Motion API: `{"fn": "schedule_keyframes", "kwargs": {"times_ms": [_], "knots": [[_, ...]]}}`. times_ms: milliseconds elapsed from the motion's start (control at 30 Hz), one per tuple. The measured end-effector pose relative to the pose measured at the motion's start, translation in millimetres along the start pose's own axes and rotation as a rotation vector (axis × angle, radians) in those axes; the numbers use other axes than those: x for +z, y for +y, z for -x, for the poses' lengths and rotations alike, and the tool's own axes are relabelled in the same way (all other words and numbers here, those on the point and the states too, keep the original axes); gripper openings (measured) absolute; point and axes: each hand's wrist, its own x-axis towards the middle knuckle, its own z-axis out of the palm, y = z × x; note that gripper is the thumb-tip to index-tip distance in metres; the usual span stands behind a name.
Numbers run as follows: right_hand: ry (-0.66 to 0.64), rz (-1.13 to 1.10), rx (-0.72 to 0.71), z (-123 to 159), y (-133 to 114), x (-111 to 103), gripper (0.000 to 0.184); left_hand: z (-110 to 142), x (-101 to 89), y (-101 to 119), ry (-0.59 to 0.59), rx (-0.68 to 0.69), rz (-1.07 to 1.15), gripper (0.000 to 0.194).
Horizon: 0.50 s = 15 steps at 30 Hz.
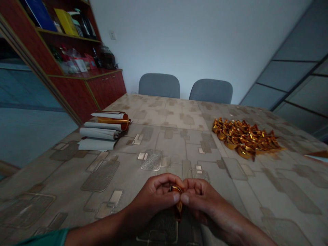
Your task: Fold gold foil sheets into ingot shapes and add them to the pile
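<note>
My left hand (156, 196) and my right hand (198, 198) meet just above the near edge of the table (166, 136). Both are closed in a pinch on one small piece of gold foil paper (178, 205), which shows between the thumbs and hangs a little below them. A pile of folded gold foil pieces (246, 138) lies on the table to the right, well beyond my right hand. A stack of curled gold and white foil sheets (105, 130) lies at the left, far from my left hand.
Two grey chairs (159, 85) (211, 90) stand at the table's far side. A red-brown cabinet with shelves of books and jars (77, 58) fills the left wall. Grey panelled doors (294, 78) run along the right. The table carries a patterned cover.
</note>
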Motion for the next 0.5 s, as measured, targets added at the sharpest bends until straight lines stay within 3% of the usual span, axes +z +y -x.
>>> {"fn": "schedule_keyframes", "kwargs": {"times_ms": [167, 500], "knots": [[0.0, 0.018, -0.04, -0.7, 1.4, -1.3, 0.049, 0.9, -0.5, 3.3, 0.021, -0.002, -0.048, 0.028], [0.014, 0.038, -0.028, -3.9, 5.1, 0.3, 0.048, -0.7, 2.6, 2.8, 0.136, 0.027, -0.161, 0.024]]}}
